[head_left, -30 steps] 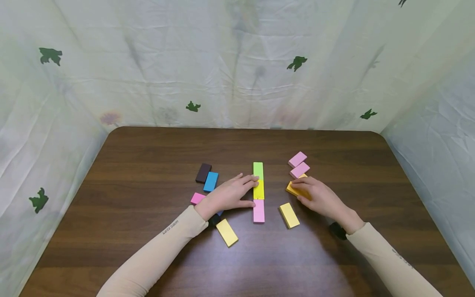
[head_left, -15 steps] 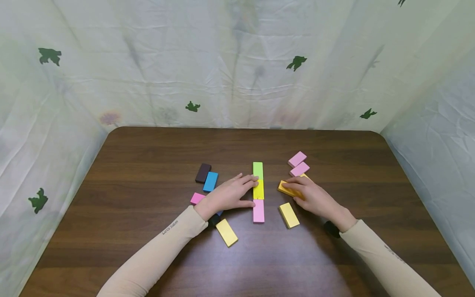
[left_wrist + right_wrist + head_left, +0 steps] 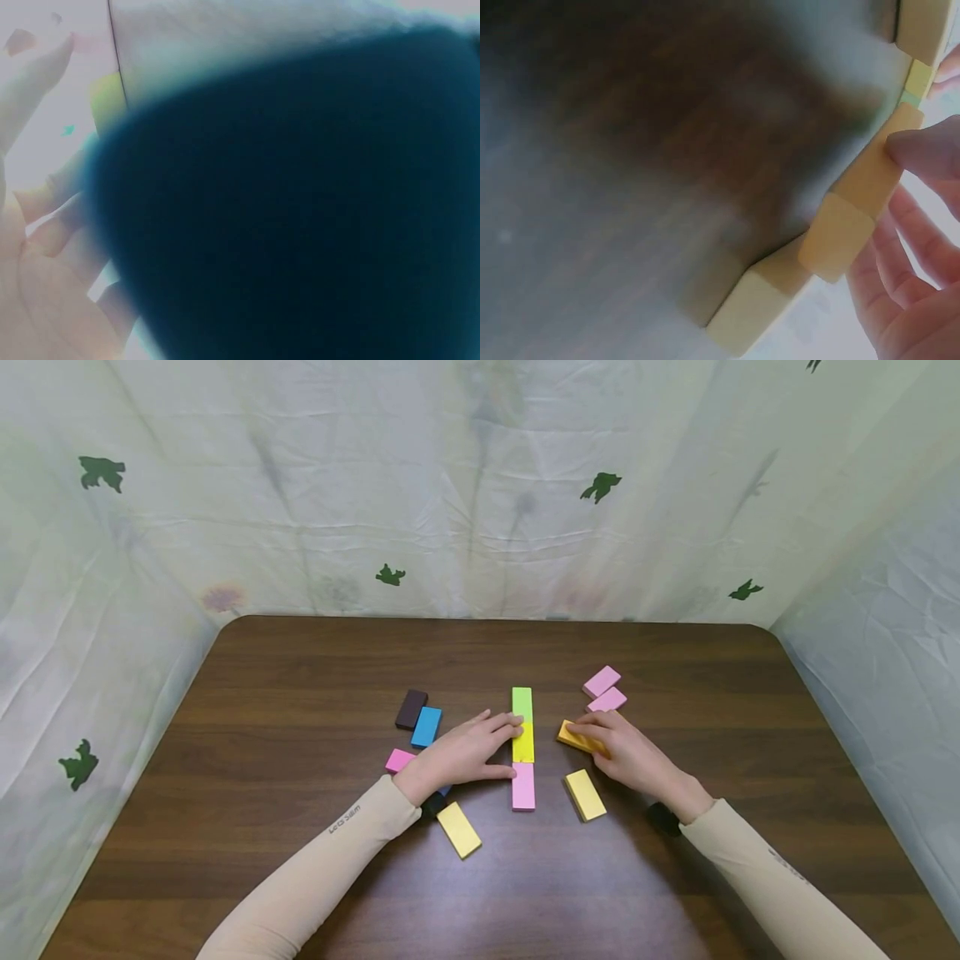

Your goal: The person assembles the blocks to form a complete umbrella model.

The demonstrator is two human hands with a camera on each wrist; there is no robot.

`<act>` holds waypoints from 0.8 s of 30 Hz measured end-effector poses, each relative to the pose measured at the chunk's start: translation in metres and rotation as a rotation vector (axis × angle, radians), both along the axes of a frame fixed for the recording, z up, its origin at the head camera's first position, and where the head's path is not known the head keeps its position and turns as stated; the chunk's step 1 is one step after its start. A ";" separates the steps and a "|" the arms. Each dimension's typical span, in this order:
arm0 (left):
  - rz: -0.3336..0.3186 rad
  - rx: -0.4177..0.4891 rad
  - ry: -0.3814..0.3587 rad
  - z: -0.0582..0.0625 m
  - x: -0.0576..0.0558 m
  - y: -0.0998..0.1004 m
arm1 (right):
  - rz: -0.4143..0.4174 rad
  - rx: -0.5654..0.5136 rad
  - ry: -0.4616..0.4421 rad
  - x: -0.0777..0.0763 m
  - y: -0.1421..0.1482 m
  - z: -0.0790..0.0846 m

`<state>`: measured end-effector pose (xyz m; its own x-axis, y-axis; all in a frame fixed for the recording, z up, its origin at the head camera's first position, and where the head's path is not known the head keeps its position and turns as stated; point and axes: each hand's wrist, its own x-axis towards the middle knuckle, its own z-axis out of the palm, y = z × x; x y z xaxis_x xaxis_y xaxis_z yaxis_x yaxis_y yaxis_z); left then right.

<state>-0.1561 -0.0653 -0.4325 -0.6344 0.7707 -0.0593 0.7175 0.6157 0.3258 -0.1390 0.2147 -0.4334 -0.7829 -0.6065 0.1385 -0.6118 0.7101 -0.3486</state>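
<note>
A column of three blocks lies end to end in the middle of the table: a green block (image 3: 522,702), a yellow block (image 3: 524,748) and a light pink block (image 3: 523,789). My left hand (image 3: 459,753) rests at the column's left side, fingertips on the yellow block and thumb at the pink one. To the right, my right hand (image 3: 637,758) pinches an orange block (image 3: 579,737) between thumb and fingers. In the right wrist view the thumb (image 3: 926,154) presses one side of the orange block, and a paler block (image 3: 754,300) lies behind it.
Two pink blocks (image 3: 602,682) lie beyond my right hand, and a pale yellow block (image 3: 585,795) in front of it. Left of the column are a dark block (image 3: 411,709), a blue block (image 3: 427,727), a bright pink block (image 3: 400,761) and another pale yellow block (image 3: 459,830).
My right hand has moved left with the orange block, away from the paler block and closer to the column. The left hand has stayed in place.
</note>
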 end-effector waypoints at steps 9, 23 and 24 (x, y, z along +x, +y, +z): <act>-0.004 0.000 0.000 -0.001 -0.001 0.000 | 0.002 -0.045 -0.010 -0.008 -0.004 0.005; -0.012 0.006 0.002 0.000 0.000 0.000 | 0.015 -0.082 -0.030 -0.032 -0.007 0.018; -0.012 0.006 0.002 0.000 0.000 0.000 | 0.013 -0.079 -0.033 -0.034 -0.007 0.019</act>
<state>-0.1564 -0.0655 -0.4322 -0.6254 0.7785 -0.0529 0.7255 0.6051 0.3278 -0.1731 0.2078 -0.4143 -0.7802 -0.6046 0.1604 -0.6077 0.6718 -0.4236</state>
